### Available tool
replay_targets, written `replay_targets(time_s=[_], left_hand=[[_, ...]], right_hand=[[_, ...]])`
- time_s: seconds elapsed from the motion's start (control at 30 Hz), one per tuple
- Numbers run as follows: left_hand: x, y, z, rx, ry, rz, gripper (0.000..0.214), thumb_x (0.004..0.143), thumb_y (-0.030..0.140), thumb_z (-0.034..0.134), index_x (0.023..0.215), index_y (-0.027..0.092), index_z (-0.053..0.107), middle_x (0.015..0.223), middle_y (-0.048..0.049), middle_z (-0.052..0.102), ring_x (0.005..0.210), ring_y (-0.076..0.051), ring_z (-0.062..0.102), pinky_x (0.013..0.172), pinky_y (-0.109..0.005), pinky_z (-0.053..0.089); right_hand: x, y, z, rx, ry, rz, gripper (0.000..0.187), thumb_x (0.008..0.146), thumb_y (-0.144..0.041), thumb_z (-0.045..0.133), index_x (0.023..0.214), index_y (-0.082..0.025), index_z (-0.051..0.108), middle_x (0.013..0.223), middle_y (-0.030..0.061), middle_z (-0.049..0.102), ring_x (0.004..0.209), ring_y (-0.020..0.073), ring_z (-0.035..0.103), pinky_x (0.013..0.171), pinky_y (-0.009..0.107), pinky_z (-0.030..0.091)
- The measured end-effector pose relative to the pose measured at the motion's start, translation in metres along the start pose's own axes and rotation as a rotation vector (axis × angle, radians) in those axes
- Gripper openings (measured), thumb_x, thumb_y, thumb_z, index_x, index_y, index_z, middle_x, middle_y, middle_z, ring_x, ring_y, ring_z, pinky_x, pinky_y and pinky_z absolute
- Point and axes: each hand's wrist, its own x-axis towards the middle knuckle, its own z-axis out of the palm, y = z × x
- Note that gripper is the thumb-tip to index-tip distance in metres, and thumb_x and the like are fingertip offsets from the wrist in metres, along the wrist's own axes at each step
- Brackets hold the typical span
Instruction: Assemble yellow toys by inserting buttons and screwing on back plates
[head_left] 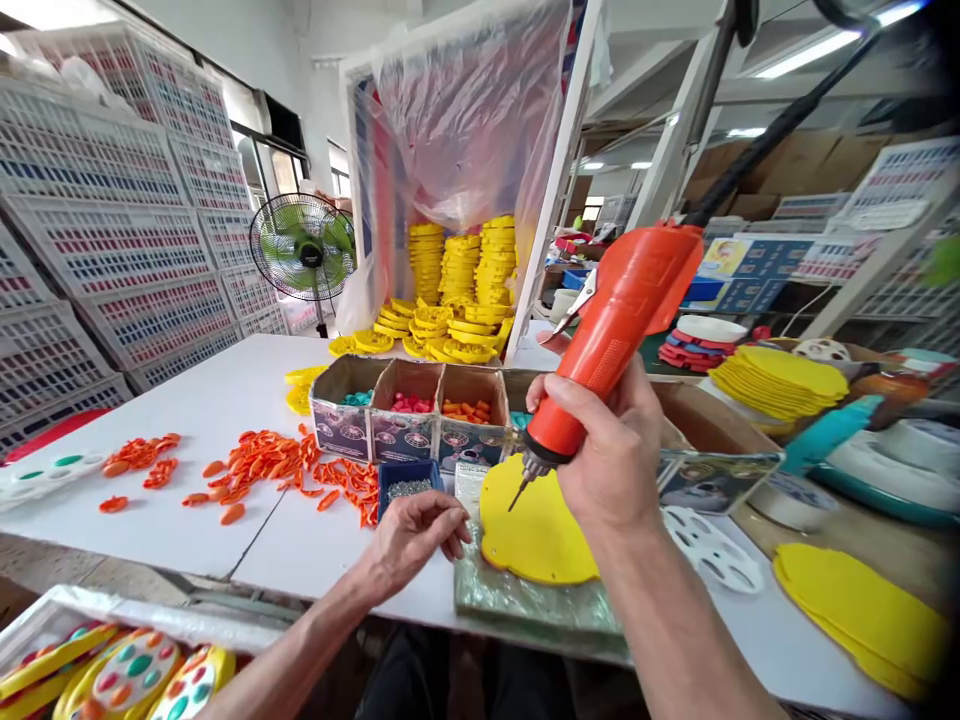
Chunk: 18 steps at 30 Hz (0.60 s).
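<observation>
My right hand (611, 435) grips an orange electric screwdriver (607, 330), its bit angled down and left over a yellow plastic plate (536, 535). The plate lies on a green, film-wrapped pad (517, 596). Just left of the plate, my left hand (421, 532) is closed with thumb and fingers drawn together; whatever they may pinch is too small to make out. Right behind that hand sits a small blue tray (409, 483) of metal screws.
Divided cardboard bins (409, 400) with coloured parts stand behind the pad. Orange pieces (262, 465) are scattered at the left. Yellow plates (855, 610) and a white holed disc (712, 550) lie at the right. A crate (255, 630) of finished-looking toys is at lower left.
</observation>
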Motion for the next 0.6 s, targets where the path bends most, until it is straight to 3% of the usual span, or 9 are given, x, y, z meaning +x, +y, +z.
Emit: replay_targets(time_s=[0.2, 0.6], left_hand=[[-0.004, 0.006, 0.023, -0.074, -0.031, 0.016, 0.040, 0.093, 0.053, 0.066, 0.087, 0.014, 0.071, 0.074, -0.0053, 0.075, 0.060, -0.012, 0.066, 0.060, -0.022, 0.055], [-0.010, 0.003, 0.026, 0.038, -0.049, 0.066, 0.034, 0.098, 0.045, 0.061, 0.089, 0.014, 0.072, 0.079, -0.0055, 0.075, 0.062, -0.011, 0.064, 0.063, -0.021, 0.054]], right_hand=[[-0.013, 0.003, 0.010, 0.034, -0.035, 0.025, 0.042, 0.073, -0.020, 0.077, 0.114, -0.027, 0.068, 0.105, 0.0008, 0.071, 0.064, 0.0127, 0.063, 0.059, 0.030, 0.053], [-0.022, 0.010, 0.007, -0.078, -0.052, -0.040, 0.039, 0.078, -0.024, 0.072, 0.116, -0.028, 0.066, 0.107, 0.0023, 0.070, 0.064, 0.0132, 0.062, 0.061, 0.033, 0.056]])
